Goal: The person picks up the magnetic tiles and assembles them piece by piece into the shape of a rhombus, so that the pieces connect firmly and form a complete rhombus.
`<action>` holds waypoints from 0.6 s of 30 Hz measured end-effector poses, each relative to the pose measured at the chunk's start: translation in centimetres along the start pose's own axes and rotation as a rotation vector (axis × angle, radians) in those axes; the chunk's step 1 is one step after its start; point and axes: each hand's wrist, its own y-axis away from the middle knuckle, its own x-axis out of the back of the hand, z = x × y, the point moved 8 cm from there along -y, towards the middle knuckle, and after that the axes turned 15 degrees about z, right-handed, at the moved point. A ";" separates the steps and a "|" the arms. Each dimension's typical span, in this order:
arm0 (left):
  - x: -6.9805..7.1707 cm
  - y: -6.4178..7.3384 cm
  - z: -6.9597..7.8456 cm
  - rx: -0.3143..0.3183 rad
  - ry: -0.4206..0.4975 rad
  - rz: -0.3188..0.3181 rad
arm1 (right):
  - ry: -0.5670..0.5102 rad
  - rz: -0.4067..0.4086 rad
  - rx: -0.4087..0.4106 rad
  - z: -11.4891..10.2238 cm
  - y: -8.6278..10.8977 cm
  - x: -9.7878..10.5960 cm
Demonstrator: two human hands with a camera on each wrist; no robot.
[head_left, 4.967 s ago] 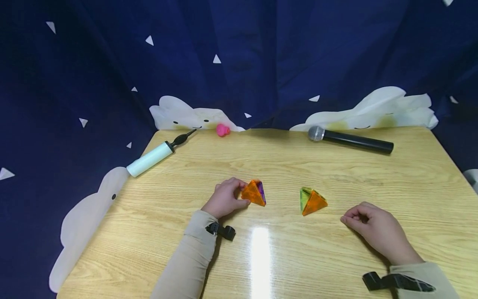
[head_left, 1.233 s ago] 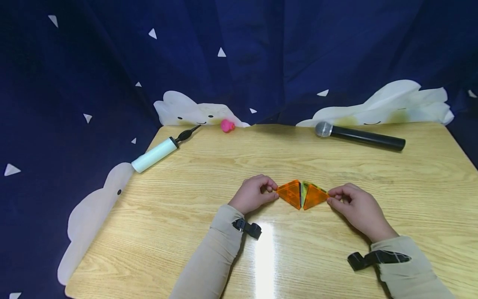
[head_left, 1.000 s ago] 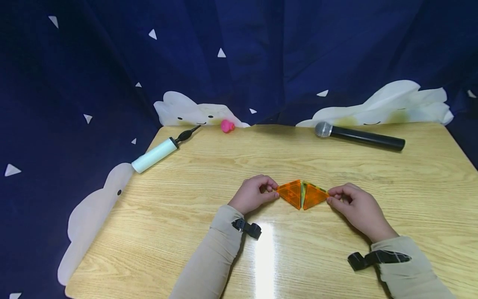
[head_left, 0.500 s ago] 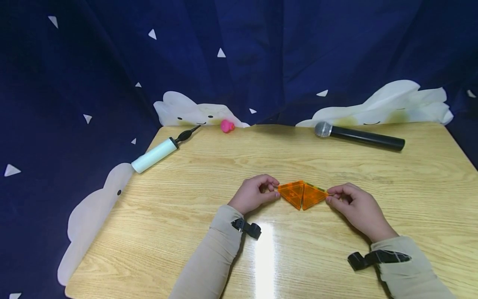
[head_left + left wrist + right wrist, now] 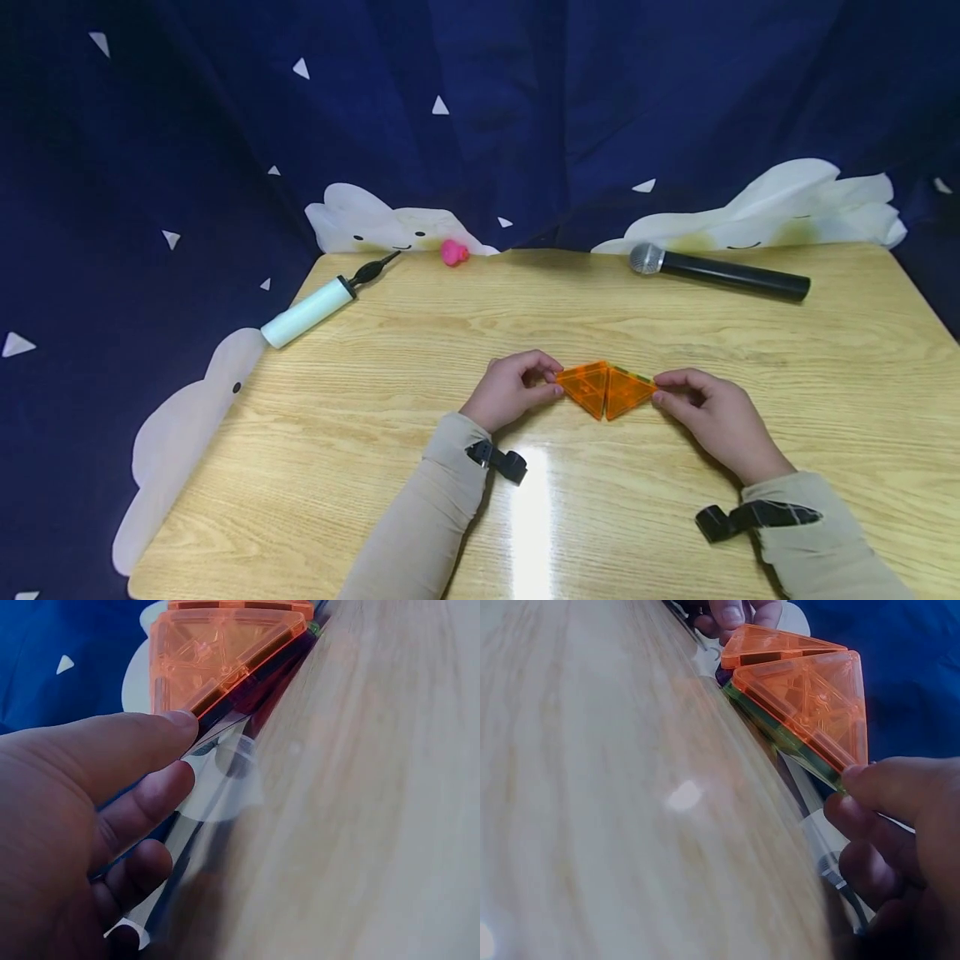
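Observation:
Two triangular translucent orange magnetic tiles lie edge to edge at the table's middle in the head view. My left hand (image 5: 513, 389) pinches the outer corner of the left orange tile (image 5: 587, 388); a dark purple layer shows under its rim in the left wrist view. The right orange tile (image 5: 628, 394) has its outer corner pinched between the thumb and a finger of my right hand (image 5: 716, 421). Beneath it, the right wrist view shows a green tile (image 5: 780, 731) along its edge. The two orange faces slant slightly and nearly touch along the middle seam.
A black microphone (image 5: 723, 272) lies at the back right of the wooden table (image 5: 360, 467). On the left rests a pale blue hand pump (image 5: 309, 312) with a black nozzle. A small pink toy (image 5: 453, 252) sits at the back edge, before a dark blue curtain (image 5: 495, 100).
The two tile pieces, apart five seconds ago, have come together between my hands. Over the last second their orange faces tipped flatter, covering the green strip between them. My right hand shifted slightly left.

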 end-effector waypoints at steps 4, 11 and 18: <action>0.0 0.0 0.0 -0.003 -0.013 0.000 | -0.005 0.007 -0.012 0.0 0.0 0.1; 0.1 0.0 0.2 -0.008 -0.030 0.002 | -0.016 0.010 -0.023 0.0 0.0 0.1; 0.2 0.0 0.4 -0.024 -0.036 0.002 | -0.023 -0.002 -0.032 0.1 -0.1 -0.1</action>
